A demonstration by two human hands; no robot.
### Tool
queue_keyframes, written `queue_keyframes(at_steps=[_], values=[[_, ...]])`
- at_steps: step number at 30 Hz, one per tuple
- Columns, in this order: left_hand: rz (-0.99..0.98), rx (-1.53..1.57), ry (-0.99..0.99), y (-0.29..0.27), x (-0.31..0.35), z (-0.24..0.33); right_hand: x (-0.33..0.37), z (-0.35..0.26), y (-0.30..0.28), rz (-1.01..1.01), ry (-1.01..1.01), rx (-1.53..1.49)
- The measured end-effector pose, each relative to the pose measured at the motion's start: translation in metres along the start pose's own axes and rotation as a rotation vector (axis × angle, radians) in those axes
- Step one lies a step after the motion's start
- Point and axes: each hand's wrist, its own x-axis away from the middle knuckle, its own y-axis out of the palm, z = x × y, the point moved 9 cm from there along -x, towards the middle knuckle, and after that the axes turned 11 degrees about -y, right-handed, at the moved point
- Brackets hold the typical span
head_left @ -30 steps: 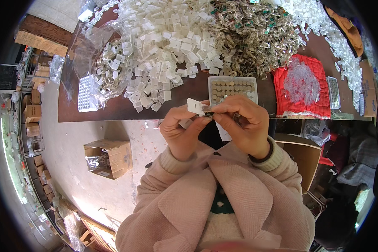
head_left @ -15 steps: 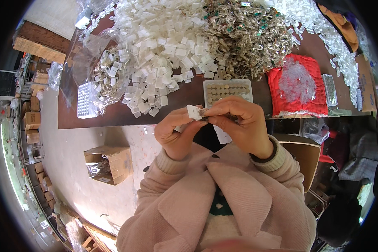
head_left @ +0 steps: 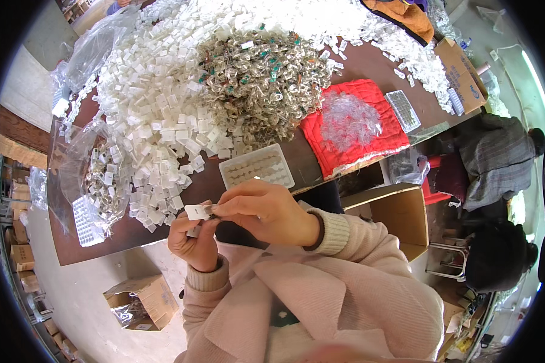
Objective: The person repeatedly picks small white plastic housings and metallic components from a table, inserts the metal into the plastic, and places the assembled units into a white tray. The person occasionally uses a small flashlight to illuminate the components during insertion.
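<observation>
My left hand [head_left: 194, 245] pinches a small flat white plastic piece [head_left: 197, 212] between thumb and fingers, just over the table's near edge. Close against it is my right hand [head_left: 272, 212], its thumb and fingertips pressed together at the piece's right end. A small dark bit shows between the fingertips there, too small to name. Just beyond my right hand lies a white tray [head_left: 287, 181] with rows of round, brownish discs. A large heap of similar white pieces [head_left: 157, 130] spreads over the table to the left of the tray.
Beyond the tray rises a heap of clear and metallic parts [head_left: 260, 91]. A red cloth [head_left: 318, 142] with clear slivers [head_left: 351, 121] lies to the right. At left are a plastic bag of parts [head_left: 106, 172] and a white gridded tray [head_left: 86, 224]. Cardboard boxes [head_left: 396, 212] stand below the table.
The view has turned, so the table appears tilted and the heaps sit further left. Both hands appear further left and lower, still together at the white piece.
</observation>
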Motion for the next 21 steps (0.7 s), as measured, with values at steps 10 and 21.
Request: queue_keyframes(at_steps=[10,21], values=[[0.079,-0.027,-0.052,-0.006,0.006,0.000,0.002,-0.005,0.009,-0.037,-0.033,-0.002],[0.143,0.464,-0.328,0.013,0.012,-0.028,0.015,0.022,0.017,0.056,0.348,-0.091]])
